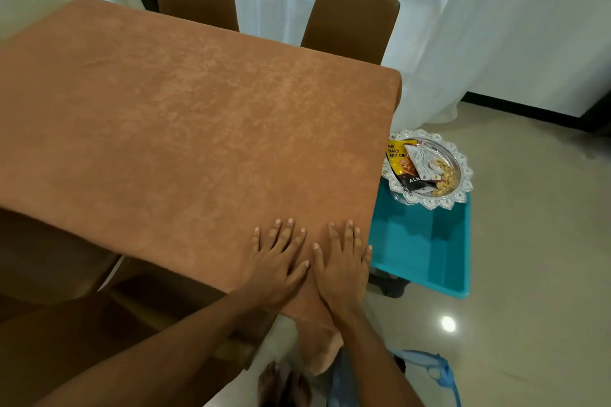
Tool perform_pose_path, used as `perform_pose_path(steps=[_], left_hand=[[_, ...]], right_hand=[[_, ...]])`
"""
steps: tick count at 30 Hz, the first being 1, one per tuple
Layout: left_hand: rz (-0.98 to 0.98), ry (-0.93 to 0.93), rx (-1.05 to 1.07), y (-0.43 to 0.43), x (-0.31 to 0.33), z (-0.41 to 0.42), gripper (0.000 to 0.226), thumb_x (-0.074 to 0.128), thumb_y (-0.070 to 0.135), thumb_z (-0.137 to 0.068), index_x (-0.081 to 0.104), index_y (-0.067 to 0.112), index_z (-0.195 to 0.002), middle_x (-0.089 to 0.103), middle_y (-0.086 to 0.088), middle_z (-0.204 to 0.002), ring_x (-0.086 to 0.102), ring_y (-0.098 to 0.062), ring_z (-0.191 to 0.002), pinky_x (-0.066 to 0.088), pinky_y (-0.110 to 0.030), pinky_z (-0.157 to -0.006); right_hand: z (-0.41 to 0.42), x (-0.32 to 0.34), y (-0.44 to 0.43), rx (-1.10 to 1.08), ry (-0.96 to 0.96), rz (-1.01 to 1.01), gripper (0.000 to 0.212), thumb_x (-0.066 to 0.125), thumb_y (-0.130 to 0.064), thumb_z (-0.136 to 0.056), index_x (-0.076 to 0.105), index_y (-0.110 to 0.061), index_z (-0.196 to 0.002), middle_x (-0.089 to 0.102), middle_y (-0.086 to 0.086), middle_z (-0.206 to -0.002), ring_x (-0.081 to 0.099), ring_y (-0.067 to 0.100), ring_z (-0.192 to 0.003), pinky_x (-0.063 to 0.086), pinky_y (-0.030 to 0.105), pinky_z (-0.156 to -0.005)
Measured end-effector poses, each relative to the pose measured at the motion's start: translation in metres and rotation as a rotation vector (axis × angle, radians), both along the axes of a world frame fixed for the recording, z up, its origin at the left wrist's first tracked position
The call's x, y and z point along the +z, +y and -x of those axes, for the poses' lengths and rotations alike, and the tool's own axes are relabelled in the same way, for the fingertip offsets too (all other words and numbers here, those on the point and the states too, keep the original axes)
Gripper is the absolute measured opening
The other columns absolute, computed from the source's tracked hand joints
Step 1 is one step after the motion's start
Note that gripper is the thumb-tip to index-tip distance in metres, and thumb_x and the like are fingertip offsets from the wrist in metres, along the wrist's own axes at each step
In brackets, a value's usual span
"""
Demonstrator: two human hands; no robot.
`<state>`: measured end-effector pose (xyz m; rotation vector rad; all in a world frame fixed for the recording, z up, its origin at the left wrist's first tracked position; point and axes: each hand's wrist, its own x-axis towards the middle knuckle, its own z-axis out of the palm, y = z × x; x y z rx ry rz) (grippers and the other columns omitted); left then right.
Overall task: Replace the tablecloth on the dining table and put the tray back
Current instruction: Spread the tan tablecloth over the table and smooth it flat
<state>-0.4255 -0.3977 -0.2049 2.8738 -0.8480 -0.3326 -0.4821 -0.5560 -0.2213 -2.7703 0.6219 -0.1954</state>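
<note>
Tablecloth already spread flat over the dining table across the left and centre of the frame, one corner hanging off the near edge at bottom centre; left hand and right hand side by side at lower centre, fingers splayed and pressed flat on the cloth, grasping nothing, apparently smoothing it. Tray not yet back: at the right of the frame, off the table, resting on the far end of a turquoise bin on the floor, snack packets inside. Left to do, by this view: finish smoothing, then lift the tray onto the cloth.
</note>
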Motion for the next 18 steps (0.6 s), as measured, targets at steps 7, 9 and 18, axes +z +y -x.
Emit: perform_pose_path(steps=[7,9,18], left_hand=[[-0.012,0.015,-0.112,0.014,0.002,0.040,0.066,0.017,0.062,-0.102,-0.004,0.036,-0.159,-0.011,0.006,-0.167,-0.013,-0.020,-0.154,-0.009,-0.057,-0.119],[-0.008,0.021,-0.123,0.022,0.004,0.045,0.065,0.016,0.061,-0.103,-0.008,0.037,-0.158,-0.014,0.007,-0.167,-0.019,-0.017,-0.152,-0.010,-0.055,-0.120],[-0.046,0.084,0.087,0.097,0.014,-0.020,0.075,0.000,0.073,-0.092,0.000,0.038,-0.159,-0.008,0.006,-0.167,-0.013,-0.020,-0.153,-0.011,-0.050,-0.121]], right_hand=[[0.001,0.002,0.001,-0.018,-0.016,-0.033,0.057,0.040,-0.056,-0.101,0.044,-0.029,-0.151,0.033,0.011,-0.163,0.025,0.032,-0.152,0.016,0.058,-0.121],[0.000,0.002,0.001,-0.009,-0.004,-0.033,0.058,0.037,-0.057,-0.101,0.041,-0.030,-0.153,0.031,0.010,-0.165,0.022,0.031,-0.153,0.013,0.057,-0.122],[0.000,0.012,0.015,-0.044,0.042,-0.033,0.065,0.030,-0.058,-0.099,0.046,-0.021,-0.150,0.033,0.016,-0.162,0.024,0.034,-0.152,0.009,0.057,-0.124]])
